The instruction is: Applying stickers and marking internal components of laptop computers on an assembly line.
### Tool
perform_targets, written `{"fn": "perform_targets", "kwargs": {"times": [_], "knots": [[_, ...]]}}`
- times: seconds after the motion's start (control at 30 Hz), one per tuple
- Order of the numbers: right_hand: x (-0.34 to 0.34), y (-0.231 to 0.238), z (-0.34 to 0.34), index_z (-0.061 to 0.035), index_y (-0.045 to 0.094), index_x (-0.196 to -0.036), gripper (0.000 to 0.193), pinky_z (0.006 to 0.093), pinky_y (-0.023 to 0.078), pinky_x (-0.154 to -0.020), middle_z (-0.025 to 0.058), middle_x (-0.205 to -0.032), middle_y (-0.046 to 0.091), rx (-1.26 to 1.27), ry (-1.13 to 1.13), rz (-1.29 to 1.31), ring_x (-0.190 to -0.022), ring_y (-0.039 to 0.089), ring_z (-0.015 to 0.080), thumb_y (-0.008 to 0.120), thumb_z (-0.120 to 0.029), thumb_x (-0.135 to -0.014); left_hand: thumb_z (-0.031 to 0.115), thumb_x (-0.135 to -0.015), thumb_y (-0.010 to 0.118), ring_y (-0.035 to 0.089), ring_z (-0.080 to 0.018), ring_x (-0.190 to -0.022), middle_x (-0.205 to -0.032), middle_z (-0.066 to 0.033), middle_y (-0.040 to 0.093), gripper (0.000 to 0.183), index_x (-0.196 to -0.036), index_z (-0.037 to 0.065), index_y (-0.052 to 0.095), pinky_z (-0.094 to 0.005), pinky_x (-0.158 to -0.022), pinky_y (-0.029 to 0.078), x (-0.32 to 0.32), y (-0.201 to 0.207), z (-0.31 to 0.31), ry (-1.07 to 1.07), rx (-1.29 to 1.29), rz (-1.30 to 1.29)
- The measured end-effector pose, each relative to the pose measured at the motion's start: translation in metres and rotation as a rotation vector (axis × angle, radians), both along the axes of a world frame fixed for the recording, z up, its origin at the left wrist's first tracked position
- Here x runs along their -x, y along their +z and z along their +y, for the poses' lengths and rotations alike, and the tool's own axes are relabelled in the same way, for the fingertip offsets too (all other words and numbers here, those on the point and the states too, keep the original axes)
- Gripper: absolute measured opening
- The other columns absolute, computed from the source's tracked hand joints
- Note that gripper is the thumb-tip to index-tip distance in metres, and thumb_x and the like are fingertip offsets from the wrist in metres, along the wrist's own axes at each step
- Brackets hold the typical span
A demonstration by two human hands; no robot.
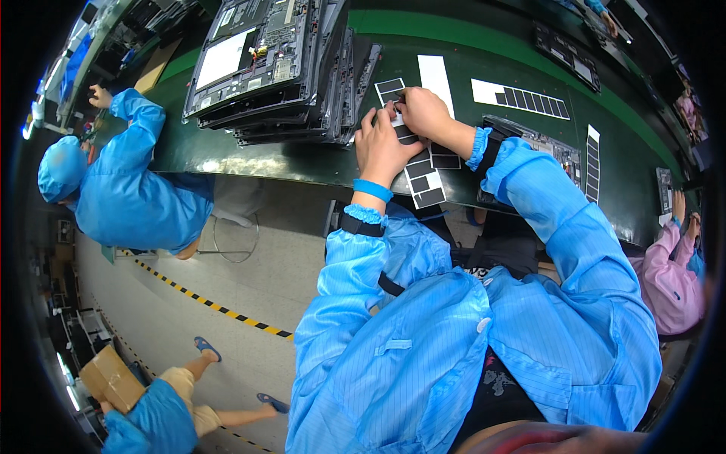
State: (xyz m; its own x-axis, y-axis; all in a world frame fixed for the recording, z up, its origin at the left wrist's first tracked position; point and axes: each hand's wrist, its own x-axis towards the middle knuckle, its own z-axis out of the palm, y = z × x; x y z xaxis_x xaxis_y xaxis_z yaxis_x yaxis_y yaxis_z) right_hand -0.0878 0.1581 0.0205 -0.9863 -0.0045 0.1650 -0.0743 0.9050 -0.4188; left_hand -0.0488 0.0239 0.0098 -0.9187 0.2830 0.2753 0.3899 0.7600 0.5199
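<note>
My left hand [380, 151] lies over a white sheet of black rectangular stickers [428, 184] near the table's front edge. Its fingers are bent and pressed onto the sheet. My right hand [426, 113] reaches in from the right, its thumb and fingertips pinched together close to my left fingertips. What the right fingertips hold is too small and covered to make out. The sheet's far end [389, 88] shows beyond my hands, and its middle is partly hidden under them. A plain white strip [434, 76] lies just behind my right hand.
Stacked open laptop bases [253, 57] stand left of my hands. Another laptop base [556, 147] is partly under my right forearm. More sticker strips [529, 101] lie to the right on the green table [302, 168]. A person in blue [151, 197] works at left, another in pink [669, 284] at right.
</note>
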Motion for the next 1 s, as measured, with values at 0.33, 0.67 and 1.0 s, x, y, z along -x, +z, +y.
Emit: {"fn": "perform_targets", "kwargs": {"times": [0.33,0.67,1.0], "knots": [[-0.004,0.001,0.003,0.0024,0.066,-0.092,0.024,0.0449,0.051,-0.078,0.0204,-0.096,0.066,0.065,-0.009,0.046,-0.088,0.065,0.0370,0.058,-0.019,-0.084,0.048,-0.060,0.082,0.040,-0.0313,-0.128,-0.120,-0.0084,0.060,0.091,-0.131,0.005,0.046,-0.0441,-0.097,0.037,0.001,0.000,0.001,0.003,0.014,0.016],[-0.004,0.012,0.009,0.0029,0.057,-0.103,0.032,0.0437,0.054,-0.075,0.0226,-0.103,0.062,-0.210,0.252,-0.048,-0.089,0.065,0.0385,0.051,-0.025,-0.090,0.047,-0.060,0.082,0.040,-0.0321,-0.128,-0.124,-0.0140,0.058,0.091,-0.131,0.004,0.045,-0.0440,-0.097,0.036,-0.001,0.002,0.000,0.005,-0.003,-0.006],[-0.006,0.014,0.003,-0.0008,0.058,-0.104,0.027,0.0419,0.056,-0.071,0.0174,-0.101,0.065,-0.410,0.249,-0.052,-0.086,0.068,0.0330,0.053,-0.018,-0.084,0.047,-0.060,0.082,0.040,-0.0318,-0.129,-0.119,-0.0079,0.061,0.092,-0.133,0.004,0.044,-0.0441,-0.097,0.036,0.000,0.000,0.000,-0.004,0.011,0.005]]}}
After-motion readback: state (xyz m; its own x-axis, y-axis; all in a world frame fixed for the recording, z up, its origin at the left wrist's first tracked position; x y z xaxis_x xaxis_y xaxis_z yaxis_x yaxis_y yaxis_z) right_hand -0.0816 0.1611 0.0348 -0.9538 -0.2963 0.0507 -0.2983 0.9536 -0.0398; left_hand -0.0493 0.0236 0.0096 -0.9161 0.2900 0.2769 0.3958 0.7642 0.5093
